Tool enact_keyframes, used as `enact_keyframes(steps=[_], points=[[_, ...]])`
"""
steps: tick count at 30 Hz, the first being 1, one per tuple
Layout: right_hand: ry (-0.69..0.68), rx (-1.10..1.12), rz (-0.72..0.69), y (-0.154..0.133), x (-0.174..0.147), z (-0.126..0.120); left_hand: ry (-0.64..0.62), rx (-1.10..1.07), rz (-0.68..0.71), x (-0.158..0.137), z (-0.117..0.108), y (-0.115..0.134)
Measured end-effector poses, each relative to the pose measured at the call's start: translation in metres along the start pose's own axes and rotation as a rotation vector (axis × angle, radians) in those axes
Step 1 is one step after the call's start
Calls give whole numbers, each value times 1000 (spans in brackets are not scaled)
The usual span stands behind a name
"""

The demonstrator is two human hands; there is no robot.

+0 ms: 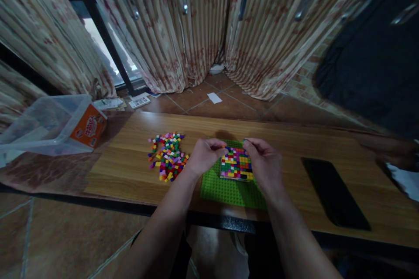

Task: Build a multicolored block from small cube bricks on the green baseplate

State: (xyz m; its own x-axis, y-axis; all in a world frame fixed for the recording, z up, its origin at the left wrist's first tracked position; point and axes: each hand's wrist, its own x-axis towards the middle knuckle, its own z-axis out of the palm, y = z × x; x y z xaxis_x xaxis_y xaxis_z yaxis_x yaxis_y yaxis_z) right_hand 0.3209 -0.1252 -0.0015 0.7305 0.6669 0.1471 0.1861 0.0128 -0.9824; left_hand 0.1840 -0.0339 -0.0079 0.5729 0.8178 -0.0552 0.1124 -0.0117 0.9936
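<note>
While striped curtains [196, 35] fill the upper part of the frame, the wooden desk [121, 163] runs right across the middle, carrying everything in use. At the far left stands a clear plastic box [49, 124] with an orange label [87, 126], set off to the side, presumably to leave room for the hands. A flat black slab [335, 194] lies at lower right, likewise well apart from the handling. Just right of centre is a green studded baseplate [222, 196], straight in front of the person, probably so that both arms reach it evenly. The left hand [207, 156] and right hand [266, 163] come in from the bottom edge, at the 2 sides of a multicoloured brick block [236, 165] over the upper part of that baseplate, seemingly to steady it. On both hands the fingers are narrow, thumbs close to forefingers; an orange speck shows at the left tips and a dark green speck at the right, too small to tell whether held. Loose bricks [170, 155] spread left of the left hand, likely for easy picking.
</note>
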Motion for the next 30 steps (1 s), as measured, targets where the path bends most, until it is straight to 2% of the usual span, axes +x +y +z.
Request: enact_keyframes(steps=[9,13,20,25,28,30], points=[[-1,-111,-43,0,-3,3,-26,318,115,-3,-1,11],[-2,-131,-61,1,-3,4,-65,389,128,-3,-3,12],[25,-138,-42,3,-3,6,-80,344,101,0,-4,4],[70,-114,-79,0,-2,5,-55,247,124,-5,-4,-6],[77,-123,-152,-8,-9,7,-35,198,138,-9,-12,-8],[27,-132,-188,-14,-19,12,1,140,149,-13,-25,-5]])
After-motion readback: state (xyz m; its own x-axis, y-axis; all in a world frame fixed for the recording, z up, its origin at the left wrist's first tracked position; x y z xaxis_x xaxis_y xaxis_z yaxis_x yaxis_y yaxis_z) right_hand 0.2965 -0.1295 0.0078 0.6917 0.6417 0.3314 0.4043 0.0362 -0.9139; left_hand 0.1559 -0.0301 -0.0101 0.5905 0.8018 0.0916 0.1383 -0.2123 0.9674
